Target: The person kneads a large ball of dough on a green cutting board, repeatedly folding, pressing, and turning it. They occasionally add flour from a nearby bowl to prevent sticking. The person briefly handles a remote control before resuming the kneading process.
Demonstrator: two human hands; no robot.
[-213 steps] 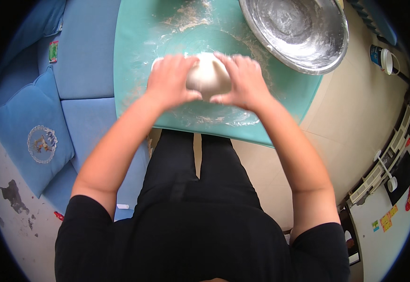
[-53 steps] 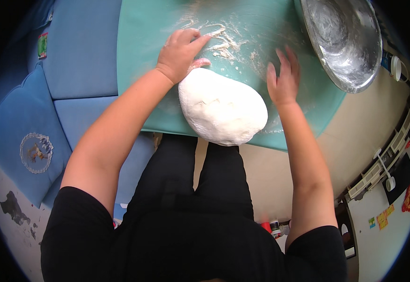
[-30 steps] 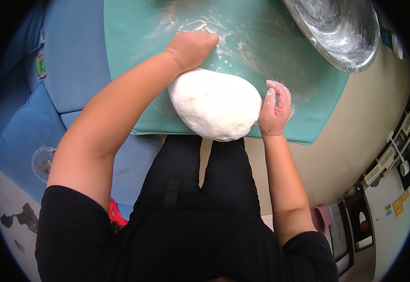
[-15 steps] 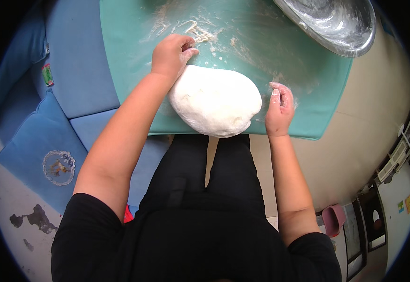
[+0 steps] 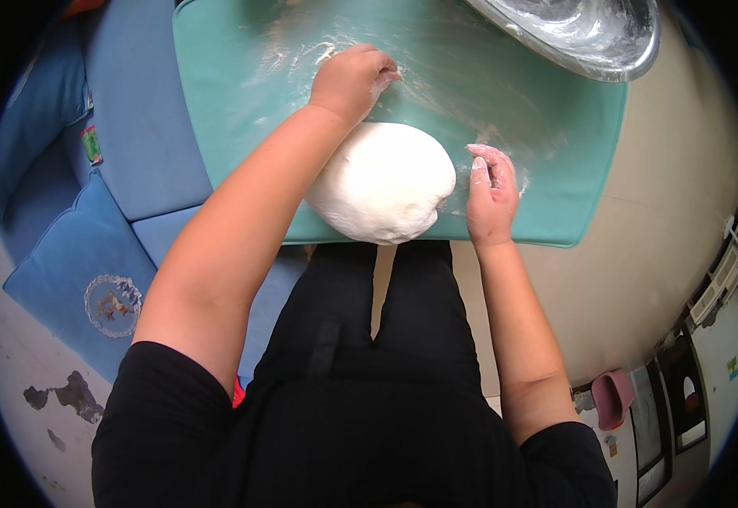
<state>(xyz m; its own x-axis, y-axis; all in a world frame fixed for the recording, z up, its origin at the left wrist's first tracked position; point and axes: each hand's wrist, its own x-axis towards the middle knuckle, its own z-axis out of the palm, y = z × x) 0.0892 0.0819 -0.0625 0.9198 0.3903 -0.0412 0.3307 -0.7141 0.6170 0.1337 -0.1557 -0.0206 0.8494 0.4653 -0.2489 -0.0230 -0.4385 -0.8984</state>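
A large, smooth lump of white dough [image 5: 386, 182] lies at the near edge of the green-topped table [image 5: 250, 110]. Just beyond it, my left hand [image 5: 354, 83] is over the floury tabletop, its fingers curled and fingertips pressed together. Whatever those fingertips may hold is hidden. The left wrist passes close by the dough's far left side. My right hand [image 5: 494, 199] rests near the table edge to the right of the dough, apart from it. Its floury fingers are loosely bent, with a gap between thumb and fingers and nothing visible in them.
A large metal basin [image 5: 585, 42] with floury walls stands at the far right corner of the table. Smears of flour [image 5: 322, 52] mark the far tabletop. To the left is a blue sofa [image 5: 136, 110] with a blue cushion [image 5: 81, 262]. A pink bin-like container [image 5: 613, 398] stands at lower right.
My left hand has moved right and slightly farther away across the table, its fingertips now closed together. The dough looks a little rounder. My right hand has barely shifted.
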